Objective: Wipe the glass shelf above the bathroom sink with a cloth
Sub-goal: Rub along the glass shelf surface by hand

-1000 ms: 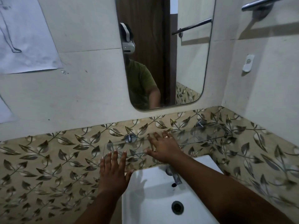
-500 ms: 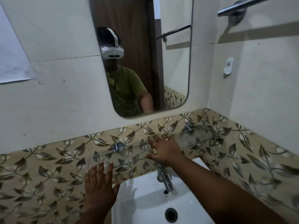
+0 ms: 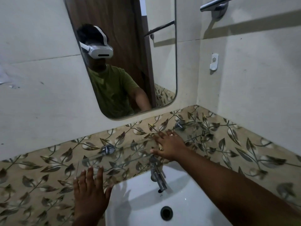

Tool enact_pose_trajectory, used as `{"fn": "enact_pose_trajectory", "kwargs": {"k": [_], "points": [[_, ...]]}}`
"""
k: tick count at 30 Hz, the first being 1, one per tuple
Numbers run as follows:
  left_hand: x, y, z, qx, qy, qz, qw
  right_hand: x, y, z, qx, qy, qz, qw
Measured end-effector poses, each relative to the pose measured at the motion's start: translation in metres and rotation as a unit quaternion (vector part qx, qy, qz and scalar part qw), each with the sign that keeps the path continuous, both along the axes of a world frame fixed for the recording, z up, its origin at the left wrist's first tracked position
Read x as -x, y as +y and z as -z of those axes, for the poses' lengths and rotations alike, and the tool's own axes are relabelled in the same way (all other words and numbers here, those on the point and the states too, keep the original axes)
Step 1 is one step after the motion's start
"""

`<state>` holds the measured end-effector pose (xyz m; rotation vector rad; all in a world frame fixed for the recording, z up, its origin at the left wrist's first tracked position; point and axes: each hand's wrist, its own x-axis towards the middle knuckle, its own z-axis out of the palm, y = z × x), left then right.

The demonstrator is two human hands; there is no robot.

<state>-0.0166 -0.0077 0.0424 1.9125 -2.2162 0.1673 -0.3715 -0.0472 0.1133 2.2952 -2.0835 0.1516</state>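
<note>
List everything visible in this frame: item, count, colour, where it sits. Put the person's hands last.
glass shelf: 1, clear, on the leaf-tiled wall above the sink
shelf brackets: 2, chrome, at the shelf's back edge
sink: 1, white, bottom centre
tap: 1, chrome, at the sink's back
mirror: 1, above the shelf
towel rail: 1, chrome, top right
wall hook: 1, white, right wall
cloth: none visible
left hand: open, flat, below the shelf's left end
right hand: flat on the shelf, ring on

White sink [image 3: 140,201], beige tiles [image 3: 48,168] — grey-brown leaf pattern — green shirt [image 3: 110,90] in mirror [image 3: 164,62]
</note>
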Motion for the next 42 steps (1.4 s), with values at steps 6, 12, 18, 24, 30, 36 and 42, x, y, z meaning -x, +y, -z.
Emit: {"fn": "enact_pose_trajectory", "kwargs": {"k": [6,12,18,24,30,36,42], "points": [[0.000,0.001,0.002,0.036,-0.017,-0.011,0.999,-0.014,0.003,0.007,0.025,0.023,-0.044,0.998],[0.002,0.001,0.005,0.048,-0.040,-0.015,0.998,0.043,0.023,0.016,0.031,0.028,-0.062,0.997],[0.002,0.004,0.009,0.085,-0.068,-0.018,0.994,0.046,0.000,-0.001,0.014,0.010,-0.017,1.000],[0.011,0.008,0.012,0.170,-0.057,-0.011,0.984,0.061,0.006,0.003,0.008,0.014,-0.086,0.996],[0.020,0.010,0.016,0.234,-0.056,-0.020,0.970,0.111,0.012,0.004,0.001,-0.005,-0.051,0.999],[0.025,0.012,0.020,0.259,-0.061,-0.019,0.964,0.080,0.001,-0.003,0.018,0.003,-0.003,1.000],[0.028,0.014,0.018,0.259,-0.042,-0.013,0.965,0.095,0.013,0.013,0.021,0.013,-0.085,0.996]]}}
